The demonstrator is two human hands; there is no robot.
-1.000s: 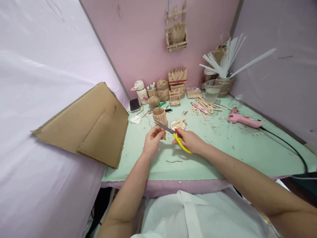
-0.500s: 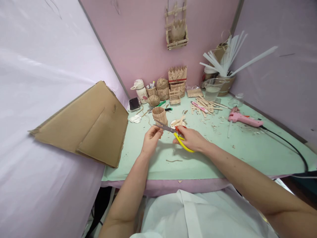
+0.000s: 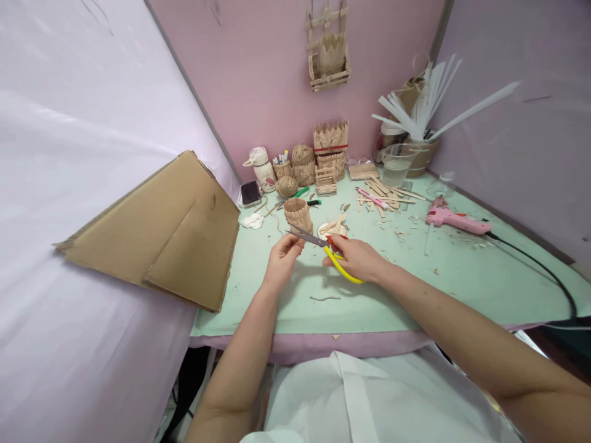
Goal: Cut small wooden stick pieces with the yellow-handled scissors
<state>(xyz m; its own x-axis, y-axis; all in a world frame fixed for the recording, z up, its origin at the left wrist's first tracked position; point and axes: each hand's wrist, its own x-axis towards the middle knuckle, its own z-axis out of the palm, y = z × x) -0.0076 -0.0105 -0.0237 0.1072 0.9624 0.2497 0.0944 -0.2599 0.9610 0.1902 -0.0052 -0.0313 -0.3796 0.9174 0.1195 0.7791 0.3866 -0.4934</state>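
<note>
My right hand [image 3: 357, 257] is closed around the handles of a pair of scissors [image 3: 341, 268], with yellow on the lower loop and red by the thumb. The dark blades point left, slightly parted, and reach over the fingertips of my left hand [image 3: 282, 257]. Those fingers are pinched together just under the blade tips; what they hold is too small to make out. Right behind the blades stands a small round cup of wooden sticks [image 3: 299, 214]. A short piece of twine [image 3: 325, 298] lies on the table nearer to me.
A pink glue gun [image 3: 455, 219] with a black cord lies at right. Loose wooden sticks [image 3: 388, 194] and a pink cutter are behind. A twine ball [image 3: 286, 186], a white bottle [image 3: 261, 170] and a phone [image 3: 250, 193] stand back left. Cardboard [image 3: 157, 237] leans at left.
Both hands and the scissors stay almost in place. The view has shifted very slightly; nothing else visibly differs.
</note>
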